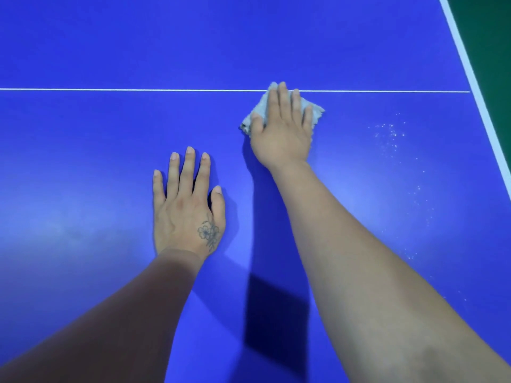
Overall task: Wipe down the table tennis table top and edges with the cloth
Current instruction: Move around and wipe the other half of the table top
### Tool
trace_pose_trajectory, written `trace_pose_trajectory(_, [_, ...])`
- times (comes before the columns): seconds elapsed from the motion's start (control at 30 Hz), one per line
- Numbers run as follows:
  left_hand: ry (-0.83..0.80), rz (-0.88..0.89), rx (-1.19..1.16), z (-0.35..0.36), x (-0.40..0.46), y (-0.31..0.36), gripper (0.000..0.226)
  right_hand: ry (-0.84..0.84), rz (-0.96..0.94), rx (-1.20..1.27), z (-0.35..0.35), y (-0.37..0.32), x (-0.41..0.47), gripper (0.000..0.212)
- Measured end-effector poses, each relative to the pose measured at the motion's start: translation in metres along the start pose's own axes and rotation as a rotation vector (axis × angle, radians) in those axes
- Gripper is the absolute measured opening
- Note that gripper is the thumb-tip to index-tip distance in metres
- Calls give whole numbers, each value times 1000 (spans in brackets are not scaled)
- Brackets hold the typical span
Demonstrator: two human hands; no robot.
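- Head view: the blue table tennis bench (110, 51) is filling nearly the whole picture, with a thin white centre line (138, 90) running across it from left to right.
- The right hand (282, 128) is lying flat with straight fingers on a pale grey cloth (260, 106), pressing it onto the bench; nothing is being gripped, and the fingertips are reaching the centre line.
- The cloth is sitting bunched under that hand, its far corner touching the centre line and its edges showing on both sides of the fingers.
- The left hand (185, 205) is resting palm down on the bare blue surface, fingers straight and slightly spread, holding nothing; a flower tattoo is showing on its back near the thumb.
- White specks (392, 134) are lying scattered on the bench to the right of the cloth, near the white edge stripe (470, 67).
- Beyond that stripe, a green floor (492, 29) is showing in the upper right corner.
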State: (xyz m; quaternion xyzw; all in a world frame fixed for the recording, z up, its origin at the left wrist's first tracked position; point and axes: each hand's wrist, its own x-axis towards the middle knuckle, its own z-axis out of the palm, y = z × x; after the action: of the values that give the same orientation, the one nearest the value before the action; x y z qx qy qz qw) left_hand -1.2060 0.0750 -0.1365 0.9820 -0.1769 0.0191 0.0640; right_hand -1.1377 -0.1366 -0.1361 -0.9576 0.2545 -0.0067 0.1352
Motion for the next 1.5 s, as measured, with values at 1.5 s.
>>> trace_pose_trajectory(1.5, [-22, 25, -55, -14, -26, -2, 69, 15, 183, -43, -31, 154, -268, 70])
